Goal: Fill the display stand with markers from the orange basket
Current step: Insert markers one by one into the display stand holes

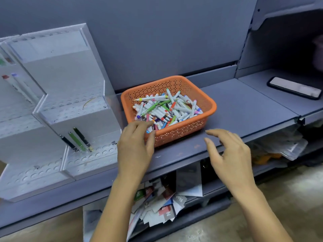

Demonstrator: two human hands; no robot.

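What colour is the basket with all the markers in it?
The basket is orange, dotted with small holes; the head view shows it best.

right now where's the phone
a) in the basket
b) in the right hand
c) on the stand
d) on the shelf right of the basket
d: the phone lies flat on the shelf at far right, apart from the basket.

We find the markers (pixel 167 109) in the basket (pixel 212 106) on the shelf (pixel 244 110); the display stand (pixel 70 84) left of it; a phone (pixel 295 88) far right.
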